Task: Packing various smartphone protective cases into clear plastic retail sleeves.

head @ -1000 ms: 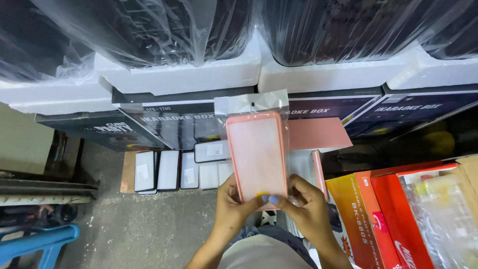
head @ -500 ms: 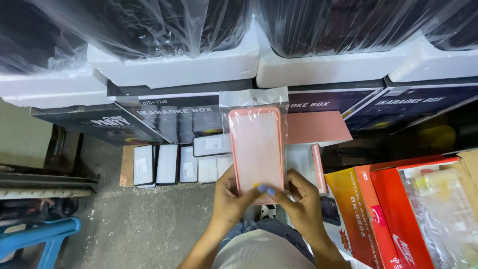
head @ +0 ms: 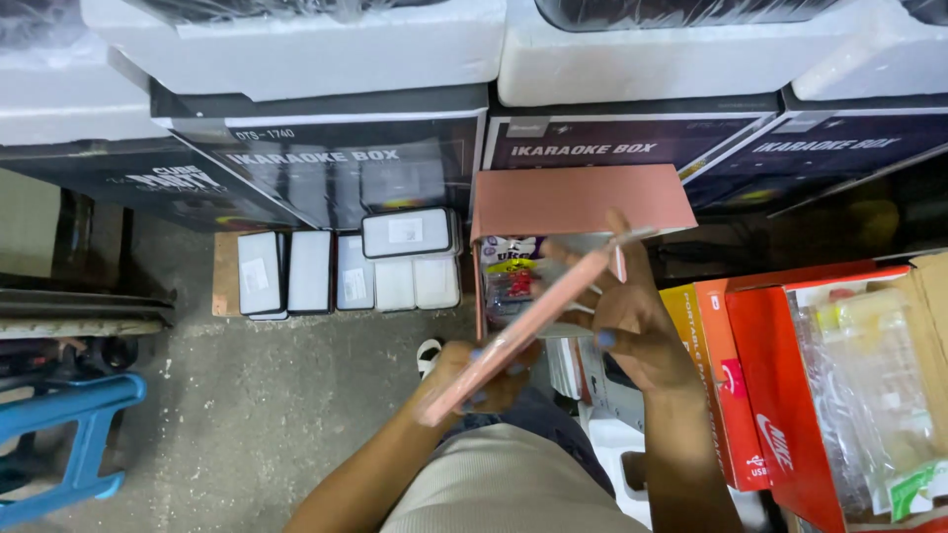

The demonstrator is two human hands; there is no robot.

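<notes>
From the head camera, you are looking down at your own two hands over a grey concrete floor [head: 286, 395]. Between them you hold a pink phone case [head: 523, 326] sealed in a clear plastic sleeve, seen nearly edge-on and tilted, running from lower left up to upper right. Your left hand [head: 484, 380] is closed around the lower end of the case, fingers wrapped under it, painted nails showing. Your right hand [head: 622, 321] grips the upper end, with the index finger stretched along the top edge and the thumb beneath. The case lies across both hands, just above your lap.

Directly behind the case sits an open pink box [head: 578, 202], its lid flap raised and flat; colourful packets show inside, just beyond your right fingers. To your right stand red and orange cartons [head: 760, 395], one holding clear-wrapped goods. To the left of the pink box, a row of small white and black boxes [head: 341, 271] stands on the floor. Behind everything, large dark printed cartons [head: 336, 168] are stacked under white foam blocks [head: 316, 49]. A blue stool [head: 69, 434] sits at far left.
</notes>
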